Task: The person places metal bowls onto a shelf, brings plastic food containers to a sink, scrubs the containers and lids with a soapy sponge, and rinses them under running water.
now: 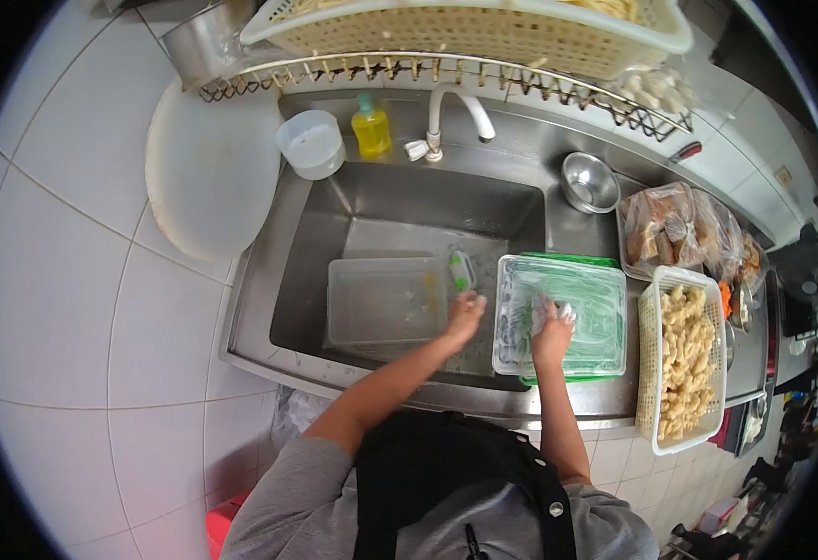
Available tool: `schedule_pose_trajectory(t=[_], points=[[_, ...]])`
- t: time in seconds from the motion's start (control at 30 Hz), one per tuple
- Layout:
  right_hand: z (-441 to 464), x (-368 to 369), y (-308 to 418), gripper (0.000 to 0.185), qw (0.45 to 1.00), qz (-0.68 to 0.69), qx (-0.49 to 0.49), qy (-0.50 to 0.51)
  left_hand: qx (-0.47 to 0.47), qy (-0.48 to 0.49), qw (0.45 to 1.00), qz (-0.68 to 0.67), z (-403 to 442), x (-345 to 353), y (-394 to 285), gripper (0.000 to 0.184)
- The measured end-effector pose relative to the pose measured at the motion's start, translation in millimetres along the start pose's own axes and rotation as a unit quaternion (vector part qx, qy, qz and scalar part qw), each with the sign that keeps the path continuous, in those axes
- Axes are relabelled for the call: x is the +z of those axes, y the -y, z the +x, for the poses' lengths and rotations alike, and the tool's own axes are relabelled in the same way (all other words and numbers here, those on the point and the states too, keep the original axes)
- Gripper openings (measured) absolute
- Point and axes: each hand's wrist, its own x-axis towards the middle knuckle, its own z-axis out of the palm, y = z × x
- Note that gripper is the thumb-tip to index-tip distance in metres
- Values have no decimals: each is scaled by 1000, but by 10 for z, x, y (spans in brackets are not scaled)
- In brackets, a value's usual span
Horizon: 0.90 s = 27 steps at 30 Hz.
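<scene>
My right hand [552,338] presses a whitish, foam-covered wad [566,313] onto a clear lid [605,350] streaked with suds. Whether the wad is a sponge or a cloth I cannot make out. Under the lid, green edges [577,259] of another lid or lids stick out; the stack rests on the counter at the sink's right rim. Over the sink [399,201], my left hand [465,319] has its fingers curled, with foam at the tips; anything inside them is hidden. Close by lies a small green and white object [462,271]. A clear plastic container [385,303] sits in the sink.
Behind the sink stand a faucet [435,121], a yellow soap bottle [371,131] and a white tub [311,145]. To the right are a metal bowl [590,182], bagged brown food [665,224] and a basket [650,364] of pale pieces. A wire rack [409,63] holds another basket.
</scene>
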Motion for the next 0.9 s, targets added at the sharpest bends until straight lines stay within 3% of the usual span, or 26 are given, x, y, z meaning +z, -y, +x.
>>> schedule_pose_trajectory(t=[0.07, 0.1, 0.13, 0.17, 0.2, 0.23, 0.27, 0.33, 0.4, 0.53, 0.57, 0.6, 0.67, 0.77, 0.83, 0.9], points=[[67, -109, 216, 42, 990, 133, -36, 6, 58, -36, 990, 121, 494, -580, 700, 42], [99, -130, 332, 42, 990, 132, -38, 12, 53, -111, 976, 178, 646, -927, 893, 36], [138, -137, 456, 39, 986, 158, -43, 30, -100, -161, 975, 114, 564, -1275, 580, 36], [175, -121, 571, 37, 981, 184, -48, 49, 0, -174, 909, 380, 851, -1720, 1176, 42], [226, -79, 683, 37, 981, 182, -49, 52, -67, -235, 909, 337, 962, -2075, 1343, 47], [289, -30, 797, 36, 960, 267, -4, 82, -148, -198, 879, 408, 1114, -2467, 1580, 44], [368, 15, 903, 35, 930, 348, 40, 108, -205, -306, 867, 334, 949, -2575, 1313, 43], [614, 104, 1118, 31, 929, 345, 32, 132, -291, -234, 871, 319, 1009, -3024, 1473, 50], [980, 219, 1451, 31, 930, 326, -144, 85, -304, -91, 870, 376, 1217, -3399, 2067, 59], [2014, 399, 2451, 43, 953, 136, -268, 36, -377, -31, 875, 302, 1198, -3333, 2026, 62], [2281, 492, 2663, 46, 951, 95, -293, -16, -363, -33, 860, 358, 1212, -3288, 2159, 60], [2525, 594, 2839, 50, 945, 54, -315, -66, -348, -32, 840, 414, 1211, -3244, 2278, 58], [2958, 1119, 3009, 46, 907, -55, -393, -139, -338, -45, 857, 387, 1182, -3107, 2319, 54], [3187, 1615, 3098, 43, 898, -175, -399, -66, -285, -98, 899, 317, 1224, -2870, 2175, 45], [3282, 1654, 3196, 40, 904, -173, -389, -47, -270, -113, 911, 290, 1319, -2708, 2122, 43], [3298, 1580, 3283, 35, 910, -182, -372, -22, -190, -94, 941, 263, 1424, -2546, 2086, 38]])
